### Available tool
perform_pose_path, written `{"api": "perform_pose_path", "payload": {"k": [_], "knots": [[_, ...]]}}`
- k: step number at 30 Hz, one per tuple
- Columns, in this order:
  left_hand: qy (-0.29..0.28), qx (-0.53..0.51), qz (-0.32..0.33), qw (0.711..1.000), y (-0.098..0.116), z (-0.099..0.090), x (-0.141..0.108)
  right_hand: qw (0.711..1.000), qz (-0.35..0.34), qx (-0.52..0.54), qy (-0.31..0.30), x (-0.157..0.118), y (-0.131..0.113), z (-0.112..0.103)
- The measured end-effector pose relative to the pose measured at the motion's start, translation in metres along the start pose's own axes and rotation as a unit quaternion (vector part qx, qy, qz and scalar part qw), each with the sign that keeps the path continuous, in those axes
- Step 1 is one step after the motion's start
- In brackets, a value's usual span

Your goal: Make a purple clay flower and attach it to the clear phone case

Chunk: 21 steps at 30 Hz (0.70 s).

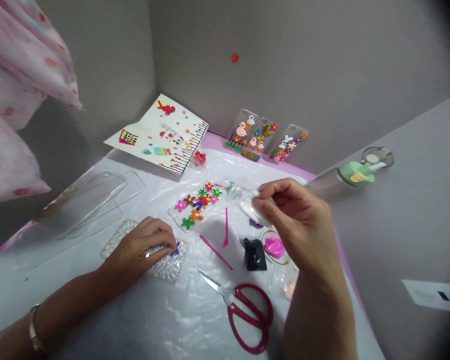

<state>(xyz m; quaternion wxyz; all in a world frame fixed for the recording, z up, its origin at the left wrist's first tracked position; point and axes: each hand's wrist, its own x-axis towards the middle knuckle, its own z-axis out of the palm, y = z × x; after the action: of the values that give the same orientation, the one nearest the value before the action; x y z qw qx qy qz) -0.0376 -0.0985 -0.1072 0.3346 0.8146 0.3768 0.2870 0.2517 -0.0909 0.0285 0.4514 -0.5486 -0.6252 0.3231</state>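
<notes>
My left hand (pixel 140 247) rests over a clear case with a faceted, gem-like surface (pixel 165 267). Its thumb and fingers pinch a small purple clay piece (pixel 175 249) at the case's right part. Higher up on the right, my right hand (pixel 290 210) is closed around a whitish, see-through squeeze bottle (pixel 249 202) tilted with its narrow end to the left; blur hides its details. Between the hands lies a clear phone case with clay flowers and a figure (pixel 198 202). Pink modelling tools (pixel 226 227) and red-handled scissors (pixel 247 310) lie nearer me.
Clear cases (pixel 97 197) are stacked at the left. A decorated white card (pixel 168 135) and several decorated phone cases (pixel 262 135) lean at the back wall. Black clay in a wrapper (pixel 255 254) and pink clay (pixel 274 246) sit by my right wrist. Pink cloth (pixel 18 90) hangs upper left.
</notes>
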Motion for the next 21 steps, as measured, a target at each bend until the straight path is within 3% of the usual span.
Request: {"api": "perform_pose_path", "payload": {"k": [7, 13, 21], "knots": [[0.001, -0.007, -0.01, 1.0, 0.004, -0.004, -0.001, 1.0, 0.002, -0.018, -0.02, -0.001, 0.002, 0.001], [0.031, 0.011, -0.04, 0.999, 0.002, -0.011, -0.003, 0.993, 0.021, -0.092, -0.071, -0.006, 0.004, 0.003], [-0.072, 0.053, -0.036, 0.995, -0.007, -0.023, 0.003, 0.957, 0.045, -0.17, -0.231, -0.019, 0.021, 0.021]]}}
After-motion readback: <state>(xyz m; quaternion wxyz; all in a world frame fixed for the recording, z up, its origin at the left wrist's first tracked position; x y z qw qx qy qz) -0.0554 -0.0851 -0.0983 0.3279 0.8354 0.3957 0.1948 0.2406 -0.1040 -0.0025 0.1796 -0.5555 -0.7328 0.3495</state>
